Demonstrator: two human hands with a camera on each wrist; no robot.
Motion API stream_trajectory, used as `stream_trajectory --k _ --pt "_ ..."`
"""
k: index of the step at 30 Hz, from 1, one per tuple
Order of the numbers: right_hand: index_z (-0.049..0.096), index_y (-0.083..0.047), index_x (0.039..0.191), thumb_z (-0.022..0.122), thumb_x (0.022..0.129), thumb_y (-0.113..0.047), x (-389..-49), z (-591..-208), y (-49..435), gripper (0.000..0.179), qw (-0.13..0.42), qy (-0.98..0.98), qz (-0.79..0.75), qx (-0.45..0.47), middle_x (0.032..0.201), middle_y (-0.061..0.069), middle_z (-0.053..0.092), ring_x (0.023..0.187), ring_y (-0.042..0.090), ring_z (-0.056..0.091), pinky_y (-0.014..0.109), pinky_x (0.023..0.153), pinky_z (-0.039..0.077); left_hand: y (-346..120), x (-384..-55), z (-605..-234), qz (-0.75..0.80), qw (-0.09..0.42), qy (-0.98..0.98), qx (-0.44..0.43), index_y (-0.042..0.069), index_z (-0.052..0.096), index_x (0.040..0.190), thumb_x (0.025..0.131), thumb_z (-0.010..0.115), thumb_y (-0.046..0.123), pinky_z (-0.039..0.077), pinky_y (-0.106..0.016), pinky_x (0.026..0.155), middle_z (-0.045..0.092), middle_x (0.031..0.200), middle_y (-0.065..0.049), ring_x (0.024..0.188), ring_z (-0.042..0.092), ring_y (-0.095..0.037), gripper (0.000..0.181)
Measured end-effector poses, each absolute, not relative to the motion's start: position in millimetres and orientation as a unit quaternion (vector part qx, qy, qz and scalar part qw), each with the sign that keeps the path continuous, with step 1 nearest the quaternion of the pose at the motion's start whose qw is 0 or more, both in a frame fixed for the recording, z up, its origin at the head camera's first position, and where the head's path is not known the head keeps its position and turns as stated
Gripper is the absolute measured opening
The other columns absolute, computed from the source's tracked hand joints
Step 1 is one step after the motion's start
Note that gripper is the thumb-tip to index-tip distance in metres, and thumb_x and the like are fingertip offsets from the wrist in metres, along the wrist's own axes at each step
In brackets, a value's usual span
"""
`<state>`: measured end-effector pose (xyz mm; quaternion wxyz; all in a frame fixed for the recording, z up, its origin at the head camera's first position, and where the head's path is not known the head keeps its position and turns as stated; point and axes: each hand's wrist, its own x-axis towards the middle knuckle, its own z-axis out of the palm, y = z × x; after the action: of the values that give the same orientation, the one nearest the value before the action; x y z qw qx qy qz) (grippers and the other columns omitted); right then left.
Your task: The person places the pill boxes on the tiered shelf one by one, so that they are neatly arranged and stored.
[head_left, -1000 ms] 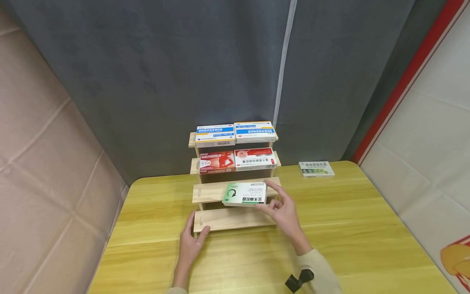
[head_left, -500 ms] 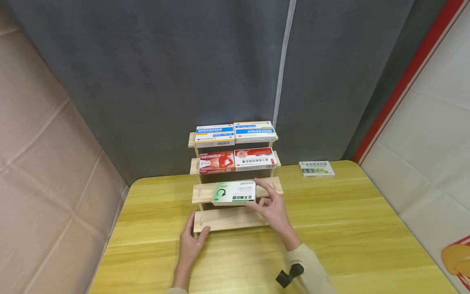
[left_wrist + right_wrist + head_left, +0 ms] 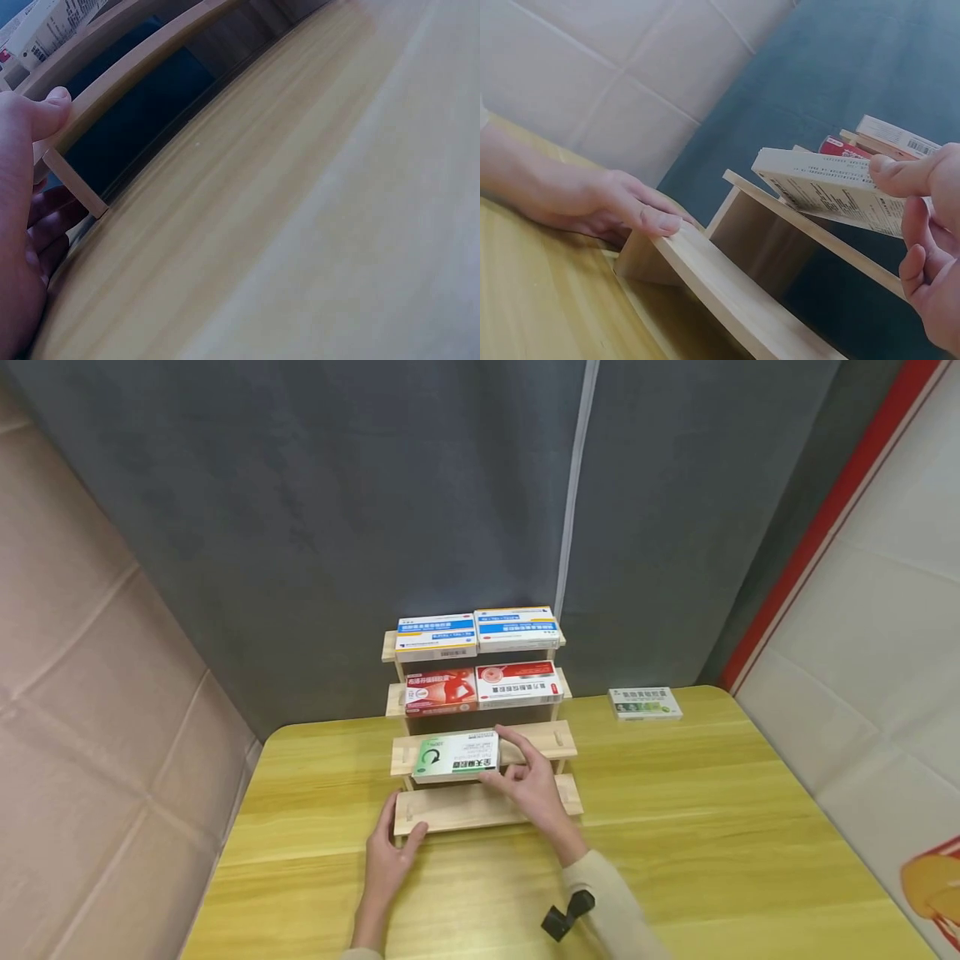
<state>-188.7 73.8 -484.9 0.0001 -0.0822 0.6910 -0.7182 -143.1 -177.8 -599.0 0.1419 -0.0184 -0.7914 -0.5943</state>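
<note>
My right hand pinches a white and green medicine box by its right end, thumb at the front edge and a finger at the back. The box is over the left part of the second-lowest step of a wooden tiered rack. In the right wrist view the box is tilted, its printed underside showing above the step. My left hand grips the left end of the lowest step, thumb on top. In the left wrist view its other fingers are behind the rack's leg, partly hidden.
Two blue and white boxes lie on the top step. Below them sit a red box and a red and white box. Another white and green box lies on the table at the back right, near a grey curtain.
My right hand has carried the white and green box leftward along the second-lowest step. The left hand keeps its grip on the rack.
</note>
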Motion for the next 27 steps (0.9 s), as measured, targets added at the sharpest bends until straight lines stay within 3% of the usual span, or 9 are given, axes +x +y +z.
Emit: stream_trajectory --k 5,8,11,14,15,19,27 --pt "0.051 -0.028 0.147 0.086 0.082 -0.013 -192.7 -485.8 66.5 0.076 0.007 0.700 -0.709 -0.082 0.052 -0.002 0.044 0.045 0.005 0.037 0.017 0.041 0.028 -178.1 -142.8 -597.8 -0.588 0.135 -0.798 -0.012 -0.003 0.031 0.156 0.092 0.076 0.019 0.022 -0.001 0.112 0.035 0.160 -0.025 0.149 0.035 -0.040 0.081" --pt "0.051 -0.028 0.148 0.085 0.083 -0.012 -194.9 -487.5 64.4 0.075 0.010 0.713 -0.696 -0.082 0.062 0.003 0.050 0.044 0.004 0.038 0.016 0.040 0.029 -178.2 -143.0 -598.4 -0.586 0.135 -0.799 -0.013 -0.003 0.031 0.155 0.092 0.076 0.020 0.022 -0.002 0.112 0.035 0.160 -0.026 0.149 0.034 -0.041 0.081" --pt "0.049 -0.023 0.150 0.083 0.084 -0.008 -197.7 -488.3 62.6 0.076 0.011 0.730 -0.677 -0.090 0.104 0.012 0.068 0.043 0.002 0.037 0.015 0.039 0.030 -178.5 -143.1 -598.9 -0.586 0.137 -0.799 -0.014 -0.003 0.031 0.156 0.092 0.076 0.021 0.023 -0.002 0.112 0.035 0.160 -0.025 0.149 0.035 -0.041 0.081" --pt "0.045 -0.014 0.153 0.080 0.084 -0.002 -200.8 -488.9 60.8 0.078 0.012 0.745 -0.660 -0.097 0.152 0.014 0.051 0.042 0.001 0.036 0.013 0.038 0.030 -178.6 -143.2 -599.0 -0.587 0.137 -0.798 -0.014 -0.002 0.031 0.156 0.092 0.076 0.021 0.023 -0.002 0.112 0.036 0.160 -0.024 0.149 0.036 -0.039 0.082" --pt "0.043 -0.011 0.154 0.079 0.085 0.000 -202.1 -489.5 60.1 0.079 0.011 0.748 -0.656 -0.097 0.159 0.014 0.043 0.041 0.001 0.035 0.013 0.038 0.030 -178.7 -143.3 -599.2 -0.587 0.137 -0.798 -0.013 -0.002 0.031 0.156 0.092 0.076 0.021 0.023 -0.002 0.112 0.036 0.160 -0.024 0.149 0.036 -0.039 0.082" --pt "0.039 -0.004 0.155 0.076 0.085 0.005 -204.3 -490.1 57.5 0.079 0.008 0.752 -0.653 -0.091 0.160 0.019 0.040 0.039 -0.001 0.033 0.013 0.037 0.028 -179.3 -143.3 -599.9 -0.587 0.138 -0.797 -0.014 -0.001 0.032 0.156 0.092 0.076 0.021 0.023 -0.002 0.112 0.037 0.160 -0.023 0.148 0.036 -0.039 0.081" --pt "0.041 -0.014 0.156 0.077 0.086 -0.001 -206.8 -493.2 57.3 0.080 -0.001 0.762 -0.640 -0.094 0.159 0.011 0.044 0.039 -0.001 0.034 0.015 0.036 0.030 -178.6 -143.2 -599.7 -0.588 0.138 -0.797 -0.017 -0.002 0.031 0.156 0.092 0.076 0.021 0.023 -0.003 0.112 0.036 0.160 -0.023 0.148 0.036 -0.040 0.082"
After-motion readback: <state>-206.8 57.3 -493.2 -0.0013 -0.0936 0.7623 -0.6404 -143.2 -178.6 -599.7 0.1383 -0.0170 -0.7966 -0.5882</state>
